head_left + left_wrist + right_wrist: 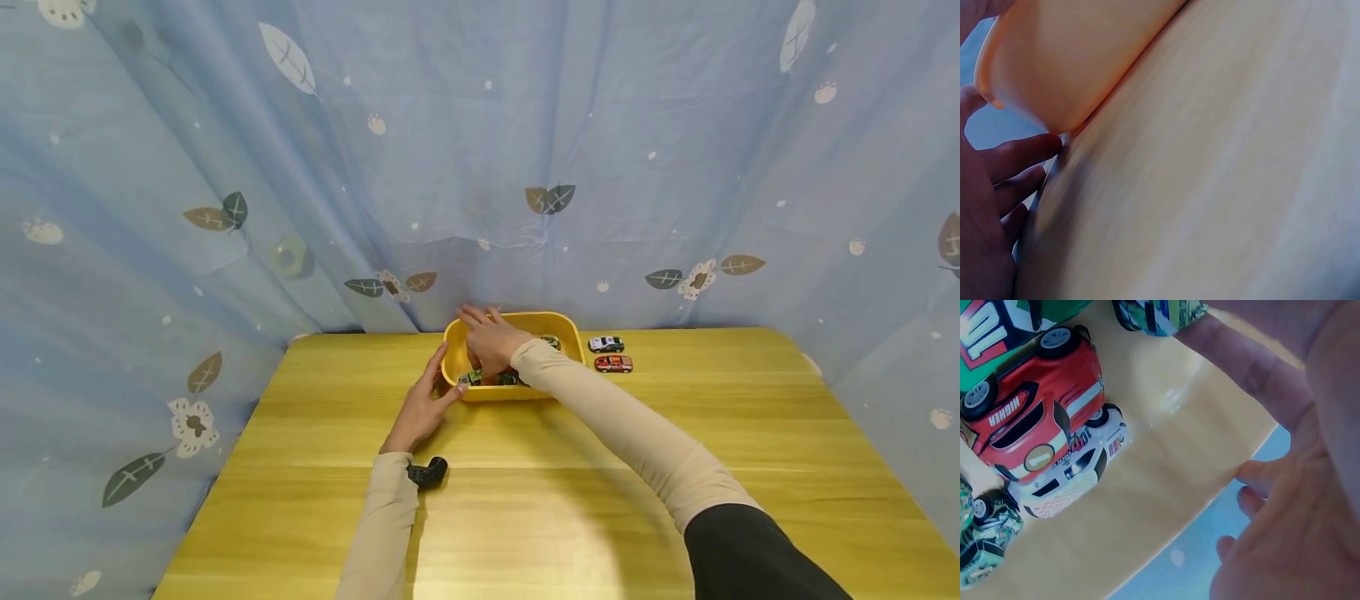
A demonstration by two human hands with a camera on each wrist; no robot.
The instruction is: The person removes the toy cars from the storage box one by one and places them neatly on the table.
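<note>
A yellow plastic bin (525,394) stands near the table's back edge, with several toy cars inside. My left hand (420,412) rests against its left near corner, thumb and index finger spread straight along the rim. In the left wrist view the other fingers lie beside the bin's wall (1079,56). Inside the bin, my right hand (495,342) pinches a green patterned toy car (1157,314) at its fingertips; part of that grip is cut off. A red toy car (1047,400) overlaps a white toy car (1079,469), and a green camouflage toy car (988,540) sits near them.
On the wooden table (510,517), right of the bin, a white-and-dark toy car (606,344) and a red toy car (613,363) lie one behind the other. A patterned blue curtain (480,150) hangs directly behind the table. A black wrist device (429,473) shows beside the left sleeve.
</note>
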